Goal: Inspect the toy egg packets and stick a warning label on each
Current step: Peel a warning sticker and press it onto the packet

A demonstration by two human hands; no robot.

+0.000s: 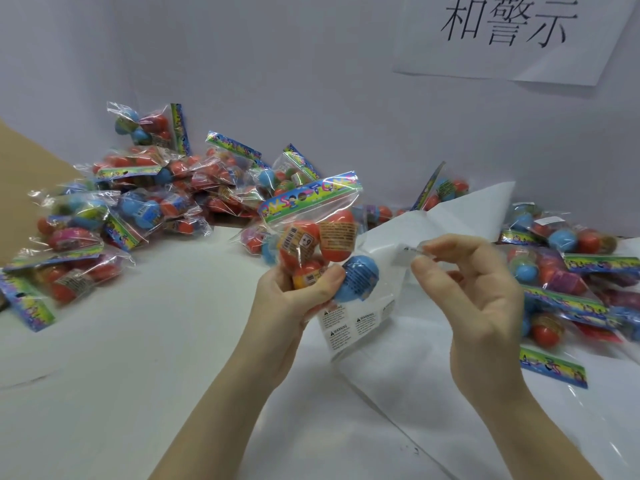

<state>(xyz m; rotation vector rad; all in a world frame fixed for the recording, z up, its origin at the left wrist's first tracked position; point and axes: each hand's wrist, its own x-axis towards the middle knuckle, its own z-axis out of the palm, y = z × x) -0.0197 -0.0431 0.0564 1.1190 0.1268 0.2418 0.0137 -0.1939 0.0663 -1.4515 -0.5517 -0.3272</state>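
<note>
On the white table (138,341), against a pale wall (311,81), clear toy egg packets lie in heaps. A paper sign (512,32) with dark handwritten characters hangs on that wall, and everything below can be placed from it. Well down and far to the left of the sign sits the larger pile of packets (131,202); down and to the right of it spreads a second pile (571,271), partly on a white label sheet (381,299) that rises toward the wall.

Almost straight below the sign, a little to its left, the left hand (294,299) grips one packet (315,233) — fingers and thumb curled round its lower end. The packet is a clear bag with a rainbow-coloured header strip on top, holding orange-red eggs with printed stickers and one blue egg at the lower right.

Directly beneath the sign, the right hand (471,282) pinches a small clear warning label (412,252) between thumb and forefinger — just beside the packet, not touching it. More printed warning labels show on the sheet under the packet.
</note>
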